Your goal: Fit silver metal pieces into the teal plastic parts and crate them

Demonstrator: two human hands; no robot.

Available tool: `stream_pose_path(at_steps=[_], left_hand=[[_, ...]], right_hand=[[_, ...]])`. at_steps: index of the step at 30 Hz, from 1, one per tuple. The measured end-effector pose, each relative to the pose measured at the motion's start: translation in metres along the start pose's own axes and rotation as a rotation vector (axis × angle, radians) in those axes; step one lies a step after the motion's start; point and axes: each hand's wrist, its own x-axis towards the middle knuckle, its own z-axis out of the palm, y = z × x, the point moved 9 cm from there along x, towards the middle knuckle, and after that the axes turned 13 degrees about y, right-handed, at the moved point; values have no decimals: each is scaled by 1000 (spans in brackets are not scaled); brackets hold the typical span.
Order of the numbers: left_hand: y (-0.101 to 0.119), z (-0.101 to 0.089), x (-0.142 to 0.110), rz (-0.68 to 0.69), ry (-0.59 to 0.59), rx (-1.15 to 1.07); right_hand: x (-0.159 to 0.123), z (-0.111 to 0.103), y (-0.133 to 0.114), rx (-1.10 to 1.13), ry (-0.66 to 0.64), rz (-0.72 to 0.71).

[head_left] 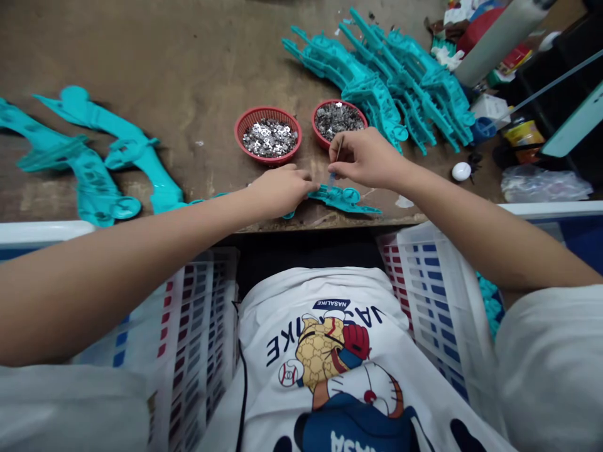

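Note:
On the table's near edge lies a long teal plastic part point(346, 199), whose middle is covered by my left hand point(284, 189). My left fingers are bent and grip that part, pressing it against the tabletop. Above its right section, my right hand point(365, 160) is closed in a pinch around a thin stick-like tool point(331, 181) with a pale, see-through lower end. The tool's lower end meets the teal part; its exact kind is too small to tell. Just beyond my hands stand two red baskets, the left basket point(239, 129) and the right basket point(316, 133), both filled with small metal clips point(269, 138).
Teal parts point(117, 132) lie at the left, and several more teal parts point(372, 75) are piled at the back right. A white ball-like object point(461, 171) and a plastic bag point(541, 183) sit at the right. White crates point(424, 276) flank my lap below the table edge.

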Motion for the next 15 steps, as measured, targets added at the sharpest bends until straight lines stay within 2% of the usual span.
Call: stream_pose_path(at_steps=[5, 9, 15], left_hand=[[1, 0, -3, 14, -41, 73], [2, 0, -7, 17, -19, 71], [1, 5, -7, 50, -16, 110]], right_hand=[[2, 5, -2, -15, -3, -40], [0, 10, -8, -5, -32, -106], [0, 3, 0, 45, 37, -51]])
